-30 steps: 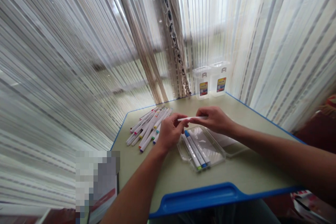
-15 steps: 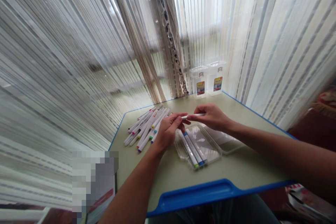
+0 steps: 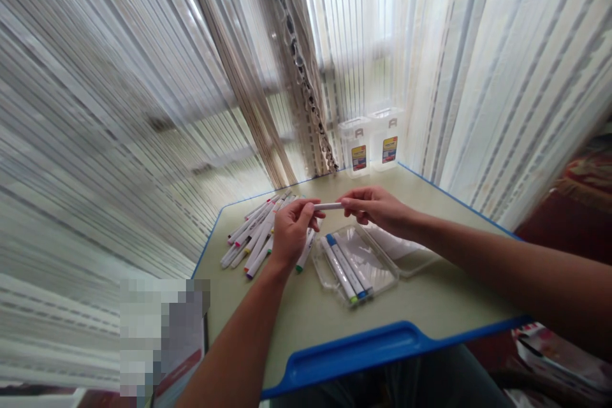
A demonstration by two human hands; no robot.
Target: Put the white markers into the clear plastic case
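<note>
A white marker point(image 3: 329, 206) is held level above the table, one end in my left hand point(image 3: 295, 226) and the other in my right hand point(image 3: 375, 209). Both hands pinch it with thumb and fingers. Below them lies an open clear plastic case point(image 3: 377, 264) with a few markers point(image 3: 345, 271) side by side along its left part; their ends show lime green, blue and grey. Left of my left hand, and partly behind it, is a heap of white markers point(image 3: 258, 233) with coloured ends. A green-ended marker point(image 3: 305, 252) lies beside the case.
Two clear cases point(image 3: 354, 150) with yellow-and-blue labels stand at the table's back edge, against a string curtain point(image 3: 382, 25). A blue rim with a shallow tray point(image 3: 354, 354) runs along the front of the pale green table point(image 3: 430, 306). A beaded strand point(image 3: 306, 83) hangs at the back.
My hands have drawn apart slightly, showing more of the marker between them. The left hand has moved left, uncovering a green-ended marker beside the case. The whole view has shifted a little.
</note>
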